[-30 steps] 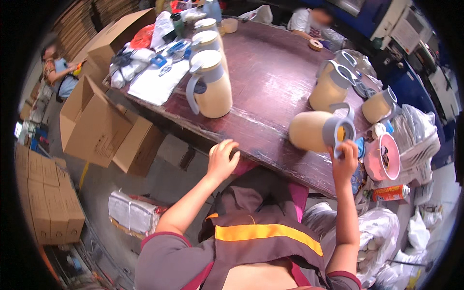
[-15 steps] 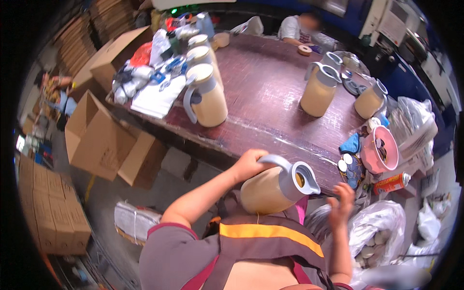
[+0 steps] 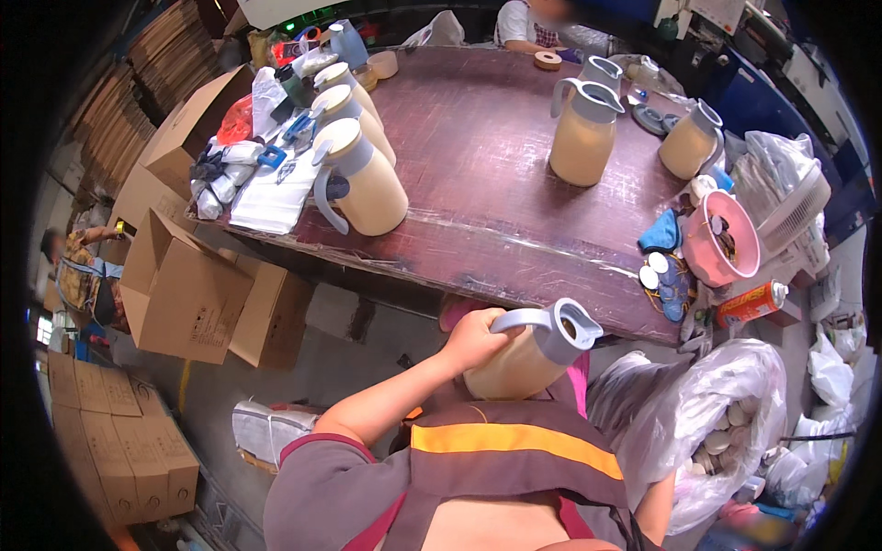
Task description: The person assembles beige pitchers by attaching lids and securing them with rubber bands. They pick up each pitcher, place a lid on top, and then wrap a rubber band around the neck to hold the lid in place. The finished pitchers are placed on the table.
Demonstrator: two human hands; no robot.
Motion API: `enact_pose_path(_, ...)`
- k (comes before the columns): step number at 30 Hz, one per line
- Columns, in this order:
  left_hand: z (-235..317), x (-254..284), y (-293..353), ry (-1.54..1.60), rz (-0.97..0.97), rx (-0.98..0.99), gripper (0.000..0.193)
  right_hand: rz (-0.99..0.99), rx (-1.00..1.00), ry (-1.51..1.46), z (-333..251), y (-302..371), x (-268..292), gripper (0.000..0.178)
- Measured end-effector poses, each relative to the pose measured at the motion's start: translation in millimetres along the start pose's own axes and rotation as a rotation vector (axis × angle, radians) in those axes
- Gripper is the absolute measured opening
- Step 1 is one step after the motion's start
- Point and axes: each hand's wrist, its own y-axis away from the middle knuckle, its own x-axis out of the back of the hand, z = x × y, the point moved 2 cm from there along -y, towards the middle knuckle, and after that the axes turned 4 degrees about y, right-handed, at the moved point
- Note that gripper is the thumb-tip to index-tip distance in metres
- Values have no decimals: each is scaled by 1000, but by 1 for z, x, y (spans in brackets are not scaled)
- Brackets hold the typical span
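An open cardboard box (image 3: 195, 298) left of the tabletop (image 3: 487, 156), a tape roll (image 3: 548, 65) near its far edge, a pink basin (image 3: 698, 254) at right

Lettering, right and left
Bold letters on the orange can (image 3: 753, 304), right; small print on the open carton (image 3: 191, 298), left.

the desk (image 3: 478, 147) is dark red & a bit scratched. on the l., 3 tan jugs w/ lids (image 3: 375, 197) stand in a row, nr white sheets (image 3: 276, 199) & small bags (image 3: 223, 188). on the r., 2 tan jugs w/o lids (image 3: 583, 142) stand close tog., 1 more jug (image 3: 685, 145) nr them, & round grey pcs (image 3: 648, 119) btw. a pink tub (image 3: 700, 248) & a blue cloth (image 3: 660, 235) sit by the r. edge. a tape roll (image 3: 548, 61) lies at the far end.
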Motion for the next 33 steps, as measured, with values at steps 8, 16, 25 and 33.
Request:
enact_pose_path(8,-8,-2,10,71,144,9,28,-90,9,-162,-5,-10,-6,43)
enact_pose_path(16,-16,-1,4,23,75,63,22,-360,77,-1011,24,-40,20,44)
enact_pose_path(25,-4,-19,11,-26,19,14,24,-34,223,-1736,-81,51,177,52)
enact_pose_path(33,-1,-37,22,-147,-66,-97,21,150,1270,-642,-311,267,150,51)
